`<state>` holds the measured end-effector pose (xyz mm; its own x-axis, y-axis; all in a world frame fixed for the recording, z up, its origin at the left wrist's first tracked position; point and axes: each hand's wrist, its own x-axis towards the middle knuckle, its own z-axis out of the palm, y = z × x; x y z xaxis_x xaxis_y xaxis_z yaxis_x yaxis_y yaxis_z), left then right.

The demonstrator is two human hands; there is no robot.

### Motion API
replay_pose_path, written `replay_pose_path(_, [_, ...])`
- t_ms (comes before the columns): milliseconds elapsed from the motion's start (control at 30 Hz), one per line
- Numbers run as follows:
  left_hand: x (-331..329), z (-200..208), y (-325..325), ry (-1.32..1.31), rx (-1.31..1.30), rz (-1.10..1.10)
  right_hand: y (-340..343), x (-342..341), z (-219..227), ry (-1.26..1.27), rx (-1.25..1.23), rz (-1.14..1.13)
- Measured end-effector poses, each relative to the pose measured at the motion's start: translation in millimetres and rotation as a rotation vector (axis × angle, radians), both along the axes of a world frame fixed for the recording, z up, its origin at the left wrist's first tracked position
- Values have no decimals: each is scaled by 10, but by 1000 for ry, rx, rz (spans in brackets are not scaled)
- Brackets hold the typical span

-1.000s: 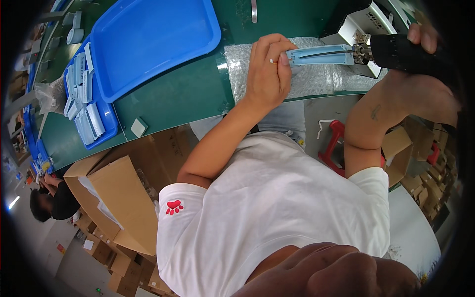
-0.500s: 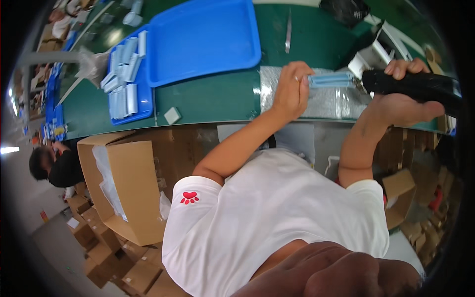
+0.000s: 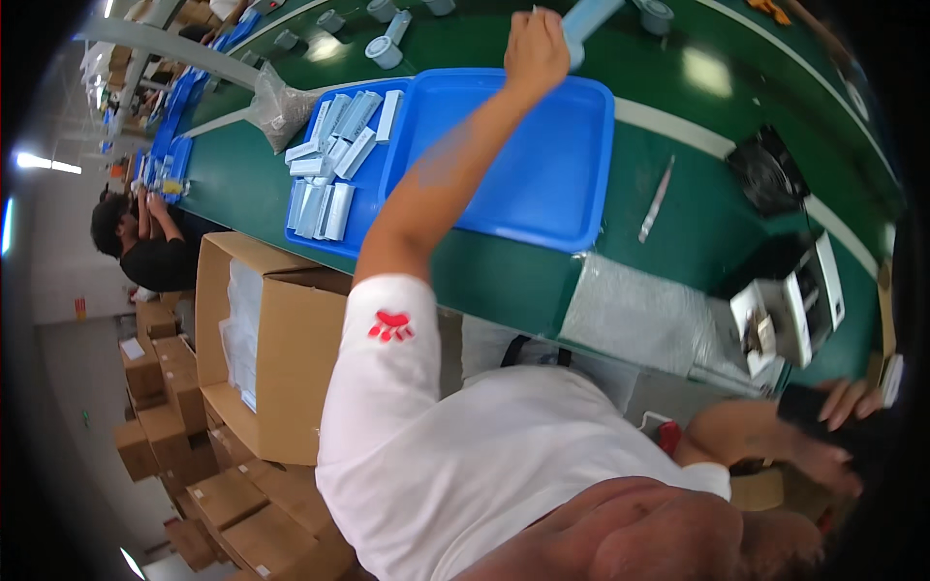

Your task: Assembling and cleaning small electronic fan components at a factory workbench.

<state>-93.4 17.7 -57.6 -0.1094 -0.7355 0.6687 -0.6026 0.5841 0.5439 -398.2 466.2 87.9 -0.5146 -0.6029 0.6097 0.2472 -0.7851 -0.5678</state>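
My left hand [image 3: 536, 56] is stretched out over the green belt at the far side, its fingers curled against a light blue part [image 3: 593, 17] with a long handle and a round end. That part is partly cut off by the upper edge. At the lower right my right hand [image 3: 835, 450] is wrapped round a black electric screwdriver [image 3: 806, 412], whose tip I cannot make out. A silvery padded mat [image 3: 630, 305] lies at the near edge of the green table [image 3: 494, 276]. White open boxes [image 3: 790, 315] with small metal pieces stand beside it.
A large blue tray [image 3: 528, 179] lies left of the mat; a second blue tray [image 3: 360, 230] holds several light blue casings [image 3: 354, 116]. Tweezers [image 3: 659, 198] and a black fan [image 3: 767, 172] lie farther right. Below are an open carton [image 3: 291, 358] and stacked boxes [image 3: 271, 504]. A co-worker [image 3: 155, 247] is at left.
My left hand has moved from the mat to the far belt, away from the striped light blue piece it held. My right hand has drawn the screwdriver down and right, and the view has turned.
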Motion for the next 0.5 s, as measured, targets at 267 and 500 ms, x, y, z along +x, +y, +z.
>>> replay_pose_path(267, [-297,-319,-2001,-244,589,512,-499,58,-301,42,69,52])
replay_pose_path(500, [1680,689,-992,-187,436,-77,-196,-104,-336,6,124,-171])
